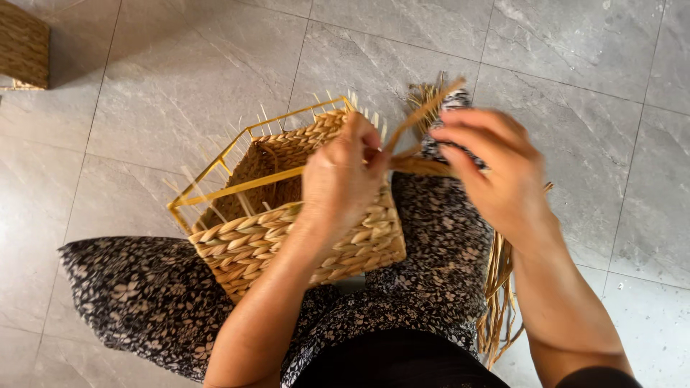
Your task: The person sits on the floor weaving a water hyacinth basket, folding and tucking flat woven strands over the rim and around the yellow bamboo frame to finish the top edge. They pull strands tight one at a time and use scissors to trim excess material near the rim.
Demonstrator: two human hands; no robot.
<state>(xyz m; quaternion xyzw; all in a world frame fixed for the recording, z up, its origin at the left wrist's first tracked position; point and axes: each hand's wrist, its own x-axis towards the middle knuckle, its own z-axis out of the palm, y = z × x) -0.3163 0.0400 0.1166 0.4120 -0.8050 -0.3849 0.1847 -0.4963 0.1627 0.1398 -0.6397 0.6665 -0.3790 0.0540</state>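
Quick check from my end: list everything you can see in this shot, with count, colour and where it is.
basket: one, tan woven sides on a yellow wire frame, half finished, resting on the lap at centre
strand: one, tan, running from the basket's right corner up between both hands
loose strands: a bundle, tan, hanging beside the right leg
second basket: one, brown woven, top left corner on the floor, partly cut off
floor: grey stone tiles, all around
patterned clothing: black with pale flowers, over the legs
left hand: at the basket's right corner, pinching the strand
right hand: beside it, fingers on the strand, blurred
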